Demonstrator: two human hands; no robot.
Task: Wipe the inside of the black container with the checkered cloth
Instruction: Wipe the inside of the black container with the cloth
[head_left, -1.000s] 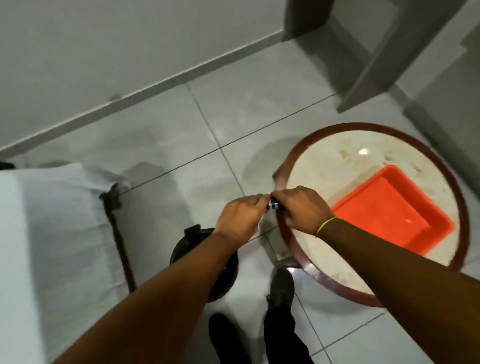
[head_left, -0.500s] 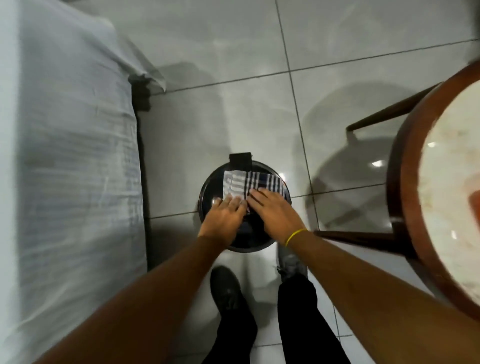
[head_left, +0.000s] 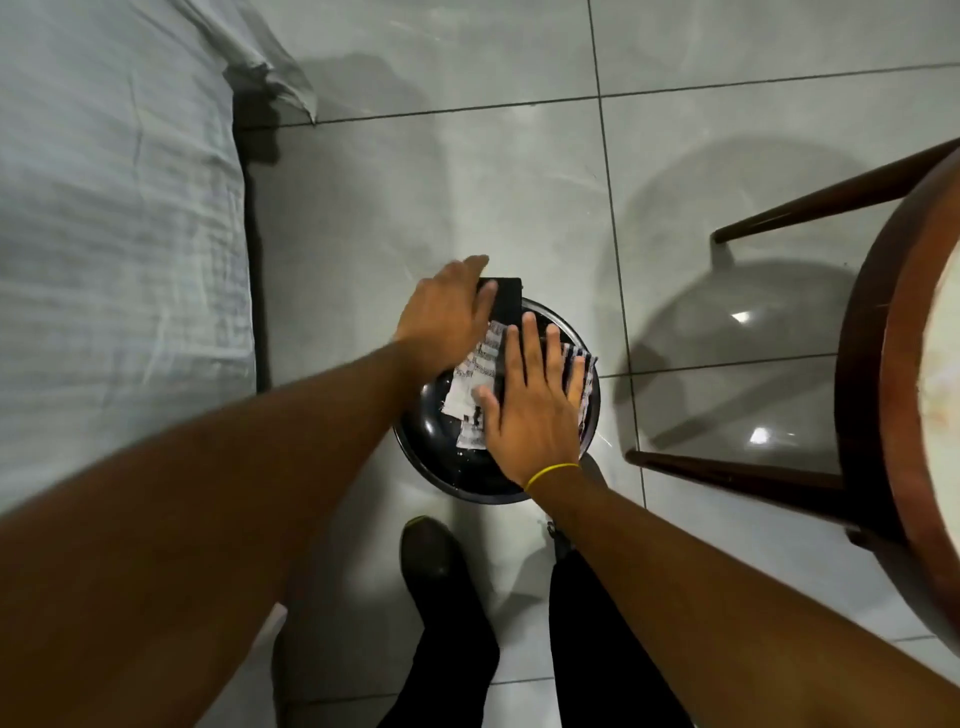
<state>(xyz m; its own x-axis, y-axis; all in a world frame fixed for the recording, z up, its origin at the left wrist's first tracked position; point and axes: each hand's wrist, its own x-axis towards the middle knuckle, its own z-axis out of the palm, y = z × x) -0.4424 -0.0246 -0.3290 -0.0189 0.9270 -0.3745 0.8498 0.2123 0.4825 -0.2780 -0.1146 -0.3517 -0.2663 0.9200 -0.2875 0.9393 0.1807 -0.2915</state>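
The black container (head_left: 431, 441) is a round, shiny bowl-like vessel on the tiled floor just beyond my feet. A black tab (head_left: 506, 299) sticks up at its far rim. The checkered cloth (head_left: 475, 371), white with dark stripes, lies inside it and hangs over the right rim. My right hand (head_left: 530, 410), with a yellow band at the wrist, lies flat on the cloth with fingers spread, pressing it down. At the far left rim my left hand (head_left: 447, 317) rests by the tab, steadying the container. Both hands hide much of the inside.
A bed with a pale sheet (head_left: 114, 234) runs along the left, its dark frame edge close to the container. A round table with a dark wooden rim (head_left: 872, 312) and slanted legs (head_left: 727, 467) stands at the right. My black shoe (head_left: 431, 556) stands just below the container.
The view dropped from the table with the orange tray to the floor. My left hand has left the cloth for the far rim; my right hand slid rightward over the cloth.
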